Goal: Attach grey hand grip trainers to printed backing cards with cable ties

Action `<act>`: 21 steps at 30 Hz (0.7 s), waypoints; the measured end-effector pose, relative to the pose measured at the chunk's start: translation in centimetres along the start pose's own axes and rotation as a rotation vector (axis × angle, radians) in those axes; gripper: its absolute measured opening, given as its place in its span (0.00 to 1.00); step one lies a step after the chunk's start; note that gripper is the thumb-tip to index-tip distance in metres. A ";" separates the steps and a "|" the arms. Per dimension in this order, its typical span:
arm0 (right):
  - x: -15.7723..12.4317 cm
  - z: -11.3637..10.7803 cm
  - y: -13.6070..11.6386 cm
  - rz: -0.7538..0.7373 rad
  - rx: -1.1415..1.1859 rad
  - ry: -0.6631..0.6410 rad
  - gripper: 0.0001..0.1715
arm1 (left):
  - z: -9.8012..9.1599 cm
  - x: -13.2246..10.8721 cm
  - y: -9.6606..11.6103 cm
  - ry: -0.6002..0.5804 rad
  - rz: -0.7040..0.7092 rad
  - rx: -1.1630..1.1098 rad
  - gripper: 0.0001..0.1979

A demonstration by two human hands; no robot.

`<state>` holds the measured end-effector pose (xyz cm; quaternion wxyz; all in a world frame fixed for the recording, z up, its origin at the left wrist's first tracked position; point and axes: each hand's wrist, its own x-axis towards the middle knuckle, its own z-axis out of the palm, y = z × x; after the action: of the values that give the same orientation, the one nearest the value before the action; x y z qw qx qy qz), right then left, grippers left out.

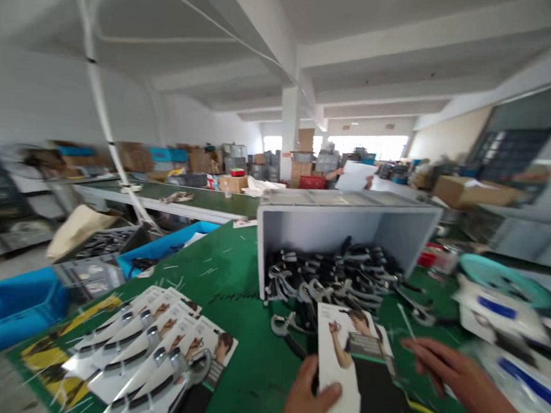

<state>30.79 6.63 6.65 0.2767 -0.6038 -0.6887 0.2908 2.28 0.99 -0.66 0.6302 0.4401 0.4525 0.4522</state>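
My left hand (310,396) grips a printed cardboard card (337,351) by its lower left edge, thumb on its front. The card is white and dark, with a picture of a person; it stands tilted toward me. My right hand (451,370), to the right of the card, pinches a thin white plastic strip (407,321) that looks like a cable tie. Beyond the card, metal tools with curved jaws and black handles (327,280) spill from a grey crate (342,219) lying on its side. One such tool (290,330) rests just left of the card.
Several carded tools (157,348) lie overlapped on the green table (226,259) at left. Blue bins (18,310) stand past its left edge. At right are a teal round tray (503,277) and plastic bags (511,379). A person holding a white sheet (355,175) stands behind the crate.
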 end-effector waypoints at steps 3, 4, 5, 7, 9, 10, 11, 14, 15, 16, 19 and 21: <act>-0.3 -0.2 -1.3 0.011 0.143 -0.117 0.24 | -0.9 1.0 0.8 0.186 0.288 0.289 0.29; -0.3 -0.1 -2.0 0.028 0.193 -0.160 0.25 | -1.1 1.1 1.8 0.254 0.380 0.342 0.28; -0.4 0.0 -2.9 0.040 0.245 -0.205 0.25 | -1.3 1.1 3.0 0.270 0.440 0.365 0.25; -0.8 0.4 -4.5 0.058 0.352 -0.311 0.26 | -0.9 1.1 5.9 0.190 0.471 0.313 0.16; -1.3 0.9 -5.6 0.054 0.446 -0.405 0.26 | 0.4 1.2 8.4 0.056 0.391 0.190 0.12; -1.6 1.2 -5.9 0.050 0.486 -0.442 0.25 | 1.3 1.4 9.2 0.008 0.343 0.116 0.13; -1.7 1.4 -6.0 0.045 0.521 -0.473 0.24 | 2.1 1.7 9.7 -0.028 0.306 0.044 0.14; -1.8 2.2 -5.7 0.029 0.585 -0.538 0.22 | 4.4 3.0 9.9 -0.084 0.254 -0.080 0.16; -1.7 2.5 -5.5 0.027 0.594 -0.552 0.22 | 4.9 3.4 9.8 -0.083 0.253 -0.083 0.15; -1.6 2.8 -5.2 0.028 0.604 -0.559 0.22 | 5.2 3.9 9.6 -0.072 0.258 -0.074 0.14; -1.4 3.4 -4.7 0.041 0.651 -0.538 0.20 | 5.8 5.0 9.8 -0.030 0.296 -0.035 0.12; -1.4 3.4 -4.4 0.043 0.665 -0.522 0.18 | 5.6 5.7 10.2 -0.064 0.323 0.011 0.12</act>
<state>25.47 4.61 7.52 0.2664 -0.4018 -0.5918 0.6460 6.98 7.78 9.37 0.5610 0.5247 0.3579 0.5309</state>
